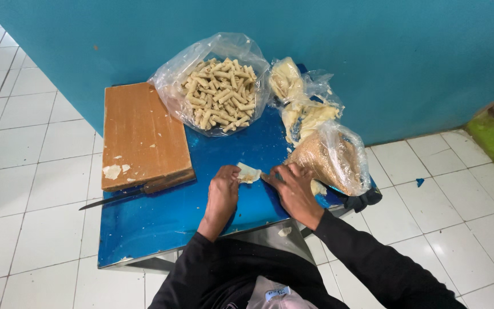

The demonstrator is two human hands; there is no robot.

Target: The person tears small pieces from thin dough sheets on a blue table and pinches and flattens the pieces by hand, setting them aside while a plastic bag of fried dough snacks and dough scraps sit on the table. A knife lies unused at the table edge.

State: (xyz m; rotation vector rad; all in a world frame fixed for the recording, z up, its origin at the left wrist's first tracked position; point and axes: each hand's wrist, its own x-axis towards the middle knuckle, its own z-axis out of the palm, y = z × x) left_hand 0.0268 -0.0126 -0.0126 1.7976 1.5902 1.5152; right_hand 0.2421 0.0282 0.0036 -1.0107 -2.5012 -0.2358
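Head view, left to right. Wooden board on the blue desk, far left, well apart from both hands; knife lying along its near edge, blade pointing left. Left hand next, fingers curled, pinching the left edge of a thin pale wrapper. Wrapper flat on the desk between the 2 hands, nearer the left grip, long axis roughly left to right. Right hand just right of it, grip closed on something small, not clear what, fingertips at the wrapper's right edge. Behind: bag of rolls, bag of wrappers, bag of crumbs touching the right hand's far side.
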